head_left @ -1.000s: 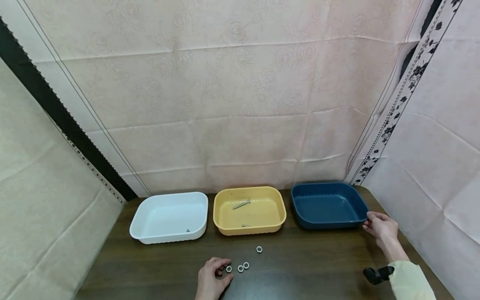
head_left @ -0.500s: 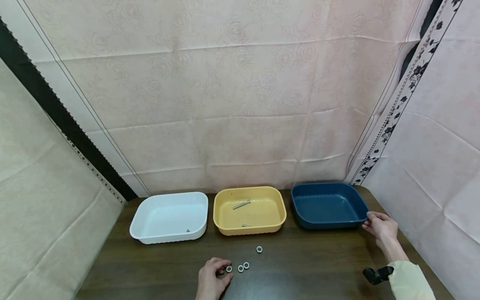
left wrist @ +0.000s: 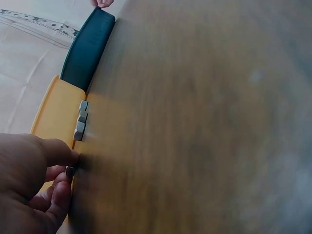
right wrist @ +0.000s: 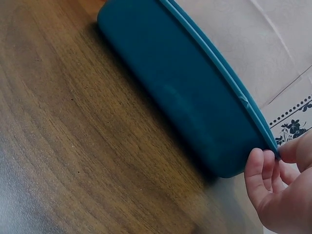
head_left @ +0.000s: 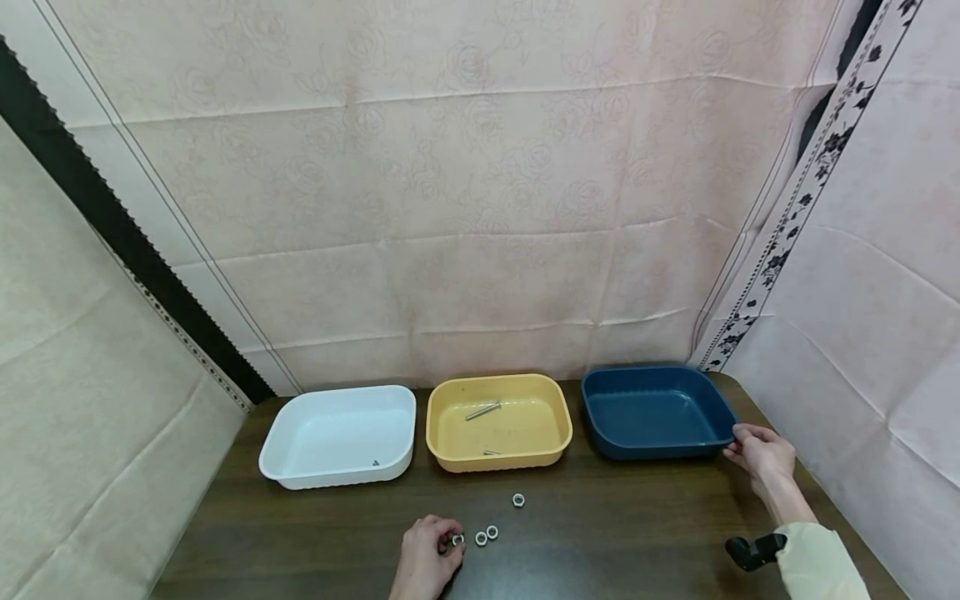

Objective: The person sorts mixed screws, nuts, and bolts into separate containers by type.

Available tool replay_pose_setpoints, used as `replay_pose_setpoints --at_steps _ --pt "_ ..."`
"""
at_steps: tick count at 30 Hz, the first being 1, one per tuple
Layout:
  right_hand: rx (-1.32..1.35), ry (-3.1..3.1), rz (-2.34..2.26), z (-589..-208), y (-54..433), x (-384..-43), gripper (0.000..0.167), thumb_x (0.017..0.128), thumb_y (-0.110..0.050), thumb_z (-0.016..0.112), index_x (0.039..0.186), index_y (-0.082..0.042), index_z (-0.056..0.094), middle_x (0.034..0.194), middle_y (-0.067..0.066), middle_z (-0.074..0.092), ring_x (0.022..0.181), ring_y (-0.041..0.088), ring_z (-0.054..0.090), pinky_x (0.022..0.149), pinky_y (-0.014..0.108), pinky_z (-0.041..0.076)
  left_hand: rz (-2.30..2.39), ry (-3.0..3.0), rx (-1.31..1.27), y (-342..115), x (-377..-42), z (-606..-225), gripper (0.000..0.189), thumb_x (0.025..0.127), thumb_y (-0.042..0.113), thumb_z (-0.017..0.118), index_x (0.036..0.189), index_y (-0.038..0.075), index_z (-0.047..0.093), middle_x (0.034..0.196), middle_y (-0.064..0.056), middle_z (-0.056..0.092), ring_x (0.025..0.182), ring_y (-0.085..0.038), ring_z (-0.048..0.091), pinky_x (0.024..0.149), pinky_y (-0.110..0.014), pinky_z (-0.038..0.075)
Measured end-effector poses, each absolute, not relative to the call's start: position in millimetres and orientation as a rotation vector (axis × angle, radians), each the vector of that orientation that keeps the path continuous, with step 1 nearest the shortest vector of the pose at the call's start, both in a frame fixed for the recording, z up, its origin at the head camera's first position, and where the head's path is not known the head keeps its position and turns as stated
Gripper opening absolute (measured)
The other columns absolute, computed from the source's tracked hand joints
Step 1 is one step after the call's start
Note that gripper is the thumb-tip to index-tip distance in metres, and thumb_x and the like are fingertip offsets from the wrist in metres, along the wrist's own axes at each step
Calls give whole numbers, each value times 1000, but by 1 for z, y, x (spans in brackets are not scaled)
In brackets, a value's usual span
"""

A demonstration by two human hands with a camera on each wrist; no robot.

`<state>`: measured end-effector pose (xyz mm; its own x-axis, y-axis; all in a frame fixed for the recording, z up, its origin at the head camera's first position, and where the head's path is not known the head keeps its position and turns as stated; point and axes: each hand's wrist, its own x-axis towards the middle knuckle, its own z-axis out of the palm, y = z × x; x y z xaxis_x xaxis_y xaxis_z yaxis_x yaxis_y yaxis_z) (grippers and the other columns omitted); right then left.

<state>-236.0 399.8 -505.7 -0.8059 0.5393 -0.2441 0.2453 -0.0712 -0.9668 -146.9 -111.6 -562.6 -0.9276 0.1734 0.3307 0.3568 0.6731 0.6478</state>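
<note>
1. Change since the earlier frames: the fingers of the left hand (head_left: pixel 426 554) have drawn in closer about a metal nut (head_left: pixel 458 541); the right hand (head_left: pixel 765 458) keeps its place at the blue tray (head_left: pixel 660 417).
2. Left grip: thumb and fingers curled together on the nut, which is partly covered in the head view; the nut is at the counter (head_left: pixel 615 533), in front of the left part of the yellow tray (head_left: pixel 525 433); whether it touches the wood cannot be told.
3. Right grip: clamped in a pinch on the near right corner of the blue tray; the right wrist view shows fingertips at its rim and outer wall.
4. Loose pieces: two nuts (head_left: pixel 482 538) lie side by side, just right of the left hand; a further nut (head_left: pixel 518 500) lies apart from them, nearer the yellow tray.
5. Row of trays: white tray (head_left: pixel 352 477), yellow and blue, left to right, along the far side of the counter; the yellow one contains slender metal hardware (head_left: pixel 482 410), its count unclear; the white one contains a small dark piece (head_left: pixel 376 462).
6. Surroundings: creased pale cloth (head_left: pixel 487 208) behind; black band (head_left: pixel 135 225) at left; floral border (head_left: pixel 817 175) at right; pale sleeve (head_left: pixel 823 562) on the right arm.
</note>
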Motion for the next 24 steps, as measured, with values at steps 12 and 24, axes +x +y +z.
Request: replay_pose_setpoints --at_steps 12,24 --pt "-899 -1981 1967 -505 401 -239 32 104 -9 49 131 9 48 94 7 54 66 9 59 65 27 60 -1118 -2595 -416 -109 -150 -558 16 72 1 82 80 11 73 74 9 58 63 -3 52 55 -22 46" --pt "-904 -1980 1947 -508 402 -241 31 104 -8 49 130 9 49 92 6 54 65 9 58 64 27 60 -1201 -2449 -387 -92 -159 -536 19 71 -7 80 83 6 75 79 5 64 64 -3 56 55 -19 51"
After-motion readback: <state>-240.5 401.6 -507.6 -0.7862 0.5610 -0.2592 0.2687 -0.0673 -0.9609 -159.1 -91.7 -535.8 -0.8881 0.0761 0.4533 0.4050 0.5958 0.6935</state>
